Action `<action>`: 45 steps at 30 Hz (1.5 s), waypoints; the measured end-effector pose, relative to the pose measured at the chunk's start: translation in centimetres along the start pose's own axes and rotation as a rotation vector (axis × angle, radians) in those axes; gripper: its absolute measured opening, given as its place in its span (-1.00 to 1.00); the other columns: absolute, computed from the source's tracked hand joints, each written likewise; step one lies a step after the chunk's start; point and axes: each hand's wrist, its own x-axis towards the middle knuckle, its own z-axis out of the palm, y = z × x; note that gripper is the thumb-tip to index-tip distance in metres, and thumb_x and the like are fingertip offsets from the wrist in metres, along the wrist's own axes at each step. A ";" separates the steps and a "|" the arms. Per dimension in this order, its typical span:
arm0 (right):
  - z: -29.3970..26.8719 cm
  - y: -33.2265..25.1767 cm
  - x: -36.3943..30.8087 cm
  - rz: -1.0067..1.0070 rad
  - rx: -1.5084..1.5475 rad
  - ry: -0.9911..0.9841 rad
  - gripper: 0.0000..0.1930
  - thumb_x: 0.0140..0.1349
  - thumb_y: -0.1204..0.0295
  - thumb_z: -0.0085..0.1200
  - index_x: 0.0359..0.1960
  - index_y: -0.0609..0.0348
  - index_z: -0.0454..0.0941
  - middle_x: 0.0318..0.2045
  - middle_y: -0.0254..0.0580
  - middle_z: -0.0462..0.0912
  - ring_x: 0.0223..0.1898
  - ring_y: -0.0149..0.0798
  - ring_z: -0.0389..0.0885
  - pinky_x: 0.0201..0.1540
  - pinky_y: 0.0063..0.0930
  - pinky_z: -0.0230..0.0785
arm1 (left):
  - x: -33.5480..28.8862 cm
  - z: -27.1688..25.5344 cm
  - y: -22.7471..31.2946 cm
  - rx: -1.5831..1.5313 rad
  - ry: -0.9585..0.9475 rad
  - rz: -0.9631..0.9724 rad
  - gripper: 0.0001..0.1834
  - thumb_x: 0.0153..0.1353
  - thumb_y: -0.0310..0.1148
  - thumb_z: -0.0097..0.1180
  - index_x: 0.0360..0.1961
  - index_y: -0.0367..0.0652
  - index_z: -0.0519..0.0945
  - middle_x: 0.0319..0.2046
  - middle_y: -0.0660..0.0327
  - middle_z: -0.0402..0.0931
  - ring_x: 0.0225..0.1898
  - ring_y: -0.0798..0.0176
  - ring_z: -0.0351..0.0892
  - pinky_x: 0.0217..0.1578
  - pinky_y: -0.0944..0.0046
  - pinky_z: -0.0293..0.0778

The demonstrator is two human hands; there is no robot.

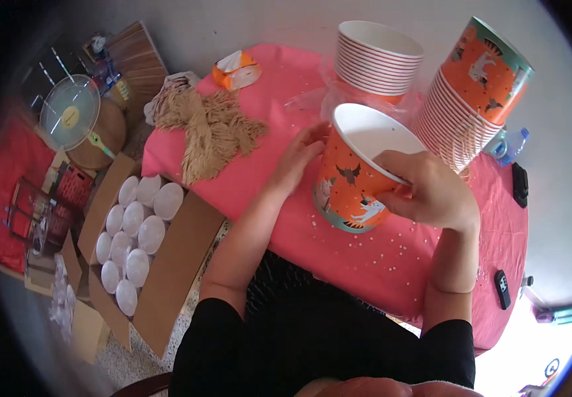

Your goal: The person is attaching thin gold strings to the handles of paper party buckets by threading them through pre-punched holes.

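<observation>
Right hand [425,188] pinches the rim of an orange tub [349,198]

The tub is at the middle of the pink table [365,271], leaning with its mouth up; whether its base rests on the cloth or hangs just above is hard to tell. The right hand grasps the near right rim, thumb on the outer wall and fingers over the edge, probably because a thin lip gives a surer hold than the smooth, tapering side. The left hand [296,162] is uncurled along the left wall, perhaps to steady it; its fingertips are partly hidden, so I cannot tell whether they press.

Beyond are 2 stacks. The upright stack [378,63], mouths up, sits in clear wrap [312,100], which likely keeps it clean and together. The inverted stack [461,112], farther right, has its rims down, so the wider ends presumably make a steadier foot.

A tan mop head [213,132] and an orange pack [236,69] lie far left, away from the hands. Near left, an open box [173,258] holds clear cups [134,215] packed close, seemingly so that they prop each other. A remote [502,289] lies by the right edge.
</observation>
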 end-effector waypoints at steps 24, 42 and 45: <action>1.3 -1.3 0.1 -0.065 0.062 0.055 -0.79 0.02 0.56 0.23 -0.25 0.19 0.59 -0.47 -0.19 0.61 -0.45 -0.28 0.63 -0.40 -0.46 0.43 | -0.6 -10.2 2.3 1.774 0.178 0.118 -0.82 0.02 -0.42 0.19 -0.31 -0.19 0.62 -0.25 0.05 0.51 -0.09 -0.05 0.48 -0.06 -0.01 0.40; 0.2 -0.7 -0.2 -0.164 0.301 -0.134 -0.89 -0.01 0.58 0.27 -0.54 0.24 0.54 -0.59 -0.26 0.57 -0.53 -0.23 0.58 -0.46 -0.42 0.36 | -10.8 5.1 6.5 0.859 0.093 0.599 -0.86 0.06 -0.60 0.22 -0.34 -0.23 0.54 -0.37 0.16 0.57 -0.32 0.07 0.57 -0.26 0.19 0.49; -0.1 -0.5 -0.1 -0.236 0.312 -0.214 -0.87 -0.03 0.56 0.28 -0.53 0.25 0.53 -0.59 -0.24 0.55 -0.51 -0.24 0.56 -0.43 -0.41 0.37 | -10.6 4.9 5.5 0.830 0.214 0.567 -0.81 0.04 -0.61 0.27 -0.32 -0.24 0.54 -0.35 0.14 0.58 -0.32 0.12 0.60 -0.32 0.22 0.51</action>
